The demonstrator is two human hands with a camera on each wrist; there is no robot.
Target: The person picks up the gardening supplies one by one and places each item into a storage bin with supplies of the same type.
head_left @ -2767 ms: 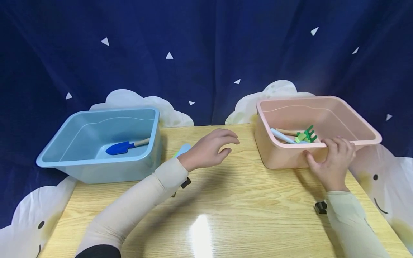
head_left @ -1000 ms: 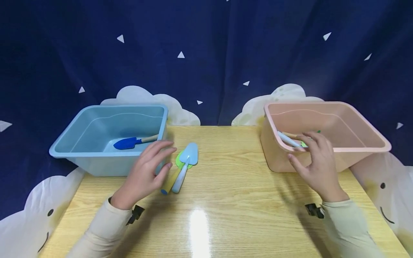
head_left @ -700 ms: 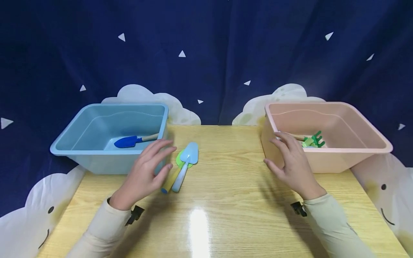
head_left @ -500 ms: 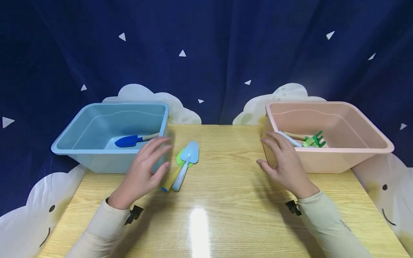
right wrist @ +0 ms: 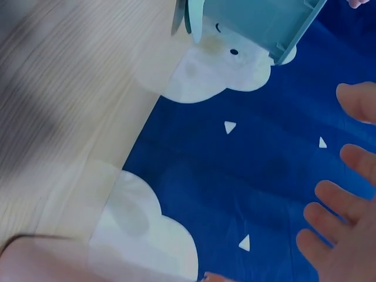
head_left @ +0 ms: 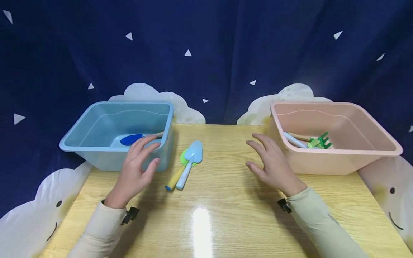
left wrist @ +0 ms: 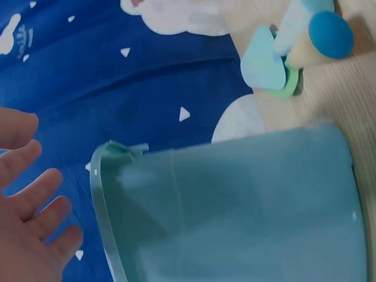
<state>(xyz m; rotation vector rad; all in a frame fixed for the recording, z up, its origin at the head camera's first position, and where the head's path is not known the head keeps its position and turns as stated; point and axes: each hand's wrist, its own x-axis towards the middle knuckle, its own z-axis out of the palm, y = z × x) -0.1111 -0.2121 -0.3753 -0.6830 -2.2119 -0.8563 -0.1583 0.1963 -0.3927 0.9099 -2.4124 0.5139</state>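
Note:
My left hand hovers open at the near right corner of the blue bin, fingers spread and holding nothing. Inside that bin lies a dark blue trowel with a wooden handle. On the wooden table, just right of my left hand, lie a light blue trowel and a green one with a yellow handle, side by side. My right hand is open above the table, left of the pink bin. That bin holds a green rake and a pale-handled tool.
A dark blue curtain with white triangles and cloud shapes hangs behind the table. The left wrist view shows the blue bin's wall close up and the two trowels beyond it. The table's edges lie left, right and front.
My right hand has left the pink bin's rim and moved left over the table. My left hand drew back from the table's middle to the blue bin's corner, uncovering the two trowels.

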